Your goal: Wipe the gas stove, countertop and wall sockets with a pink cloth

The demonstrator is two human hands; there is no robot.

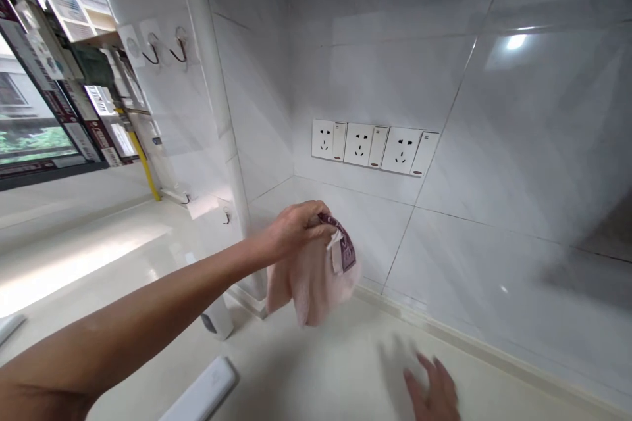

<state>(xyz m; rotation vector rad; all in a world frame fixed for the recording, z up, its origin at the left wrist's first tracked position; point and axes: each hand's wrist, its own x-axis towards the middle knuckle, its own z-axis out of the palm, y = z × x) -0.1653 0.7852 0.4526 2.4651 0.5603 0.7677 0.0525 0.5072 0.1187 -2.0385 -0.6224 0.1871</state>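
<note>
My left hand (299, 227) reaches in from the lower left, its fingers pinched on the top edge of a pale pink cloth (316, 289). The cloth hangs down in folds above the counter, with a dark purple patterned patch and a white tag at its upper right. Low at the right, my right hand (433, 389) is over the counter, blurred by motion, its fingers apart and nothing in them. A white oblong object (202, 391) lies on the counter (345, 368) below my left forearm.
Three switched sockets (374, 146) run along the tiled wall behind the cloth. Clear hooks (180, 46) stick to the wall at the left, near a yellow pipe (144, 164) and a window (34, 112). A white object (220, 321) stands by the wall corner, partly behind my forearm.
</note>
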